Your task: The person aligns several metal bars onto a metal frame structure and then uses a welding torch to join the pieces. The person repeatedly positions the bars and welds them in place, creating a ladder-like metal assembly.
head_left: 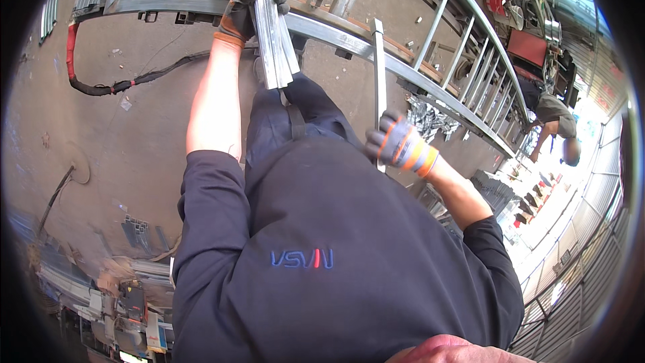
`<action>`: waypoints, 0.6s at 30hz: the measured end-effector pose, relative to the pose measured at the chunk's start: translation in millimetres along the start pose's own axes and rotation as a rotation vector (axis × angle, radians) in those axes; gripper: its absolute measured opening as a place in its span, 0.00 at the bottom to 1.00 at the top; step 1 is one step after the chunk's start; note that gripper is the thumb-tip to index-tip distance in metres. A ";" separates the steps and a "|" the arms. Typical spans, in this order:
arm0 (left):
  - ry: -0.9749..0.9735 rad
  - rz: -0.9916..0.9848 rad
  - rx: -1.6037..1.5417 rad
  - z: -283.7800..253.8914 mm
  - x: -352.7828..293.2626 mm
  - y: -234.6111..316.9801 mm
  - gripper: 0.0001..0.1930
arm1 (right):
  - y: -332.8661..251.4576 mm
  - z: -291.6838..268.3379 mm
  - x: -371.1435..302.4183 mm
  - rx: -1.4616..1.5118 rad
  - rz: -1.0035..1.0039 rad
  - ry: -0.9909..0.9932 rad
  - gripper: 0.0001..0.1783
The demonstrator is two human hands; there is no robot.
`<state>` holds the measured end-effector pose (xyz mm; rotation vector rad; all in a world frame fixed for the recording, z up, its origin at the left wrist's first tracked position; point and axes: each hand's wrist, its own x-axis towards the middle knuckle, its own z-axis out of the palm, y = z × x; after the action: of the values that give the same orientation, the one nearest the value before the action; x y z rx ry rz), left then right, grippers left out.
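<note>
My left hand [240, 16], in a grey and orange work glove, is closed around a bundle of shiny square metal tubes [270, 47]. The near ends of the tubes hang over my legs, and their far ends run out past the top of the view. My right hand [401, 144], gloved alike and slightly blurred, has its fingers curled around a single metal tube [379, 60] near its lower end. This tube slants away from me across the long metal rail [329, 37] in front of me.
A ladder-like metal frame [463, 54] curves away to the right. Scrap metal pieces [430, 117] lie beneath it. A black cable with a red sleeve [71, 54] hangs at the left. Another person [556, 121] bends over at the far right. Equipment [134, 299] stands at lower left.
</note>
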<state>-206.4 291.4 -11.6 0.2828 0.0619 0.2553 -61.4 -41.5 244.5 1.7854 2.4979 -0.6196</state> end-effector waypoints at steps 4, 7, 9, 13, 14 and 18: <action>0.022 -0.019 0.021 -0.2 -1.2 0.5 0.38 | 75.1 -47.0 -13.1 0.167 0.408 0.166 0.06; 0.037 -0.047 0.071 1.6 0.4 1.4 0.39 | 179.3 -79.6 -47.6 0.371 0.636 0.425 0.12; 0.014 -0.004 0.057 4.0 -0.3 0.8 0.38 | 194.5 -56.1 -66.3 0.091 0.570 0.424 0.12; 0.025 0.023 0.019 3.7 -1.4 -1.2 0.40 | 121.0 18.0 -95.5 0.177 0.433 0.583 0.06; 0.029 0.046 0.012 3.3 -2.1 -1.6 0.40 | 111.3 19.4 -97.2 0.334 0.538 0.639 0.04; 0.030 -0.002 -0.034 0.1 -0.9 -1.4 0.37 | 115.7 -80.6 -110.9 0.389 0.795 0.737 0.14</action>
<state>-207.0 289.8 -11.9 0.2447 0.0871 0.2582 100.3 -84.7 308.7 3.3463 1.6578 -0.4425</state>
